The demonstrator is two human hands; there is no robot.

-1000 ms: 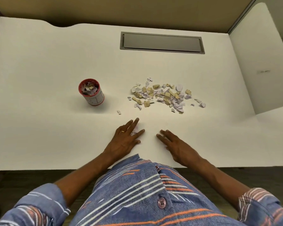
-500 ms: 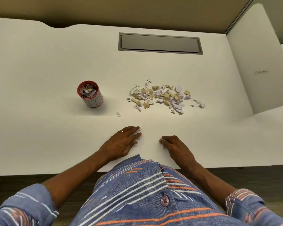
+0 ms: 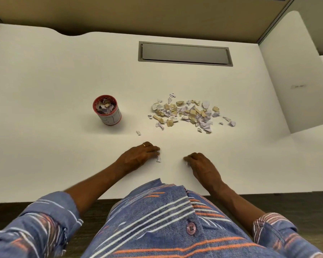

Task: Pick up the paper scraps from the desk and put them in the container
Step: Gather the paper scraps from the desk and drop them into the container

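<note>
A red-rimmed round container (image 3: 107,112), full of paper scraps, stands left of centre on the white desk (image 3: 45,155). A pile of white and tan paper scraps (image 3: 188,113) lies to its right, and one stray scrap (image 3: 138,132) sits between container and hands. My left hand (image 3: 138,155) lies near the front edge with its fingers curled, pinching a small white scrap (image 3: 158,158) at its fingertips. My right hand (image 3: 201,163) is beside it with the fingers curled under, and a pale bit of paper (image 3: 188,163) shows at its fingertips.
A grey cable-tray lid (image 3: 185,54) is set into the desk at the back. A white side partition (image 3: 296,81) rises on the right. The desk's front edge runs just behind my wrists.
Both hands lay flat with fingers spread a second ago. Their fingers have since curled in and drawn back toward me, gathering small scraps under the fingertips.
</note>
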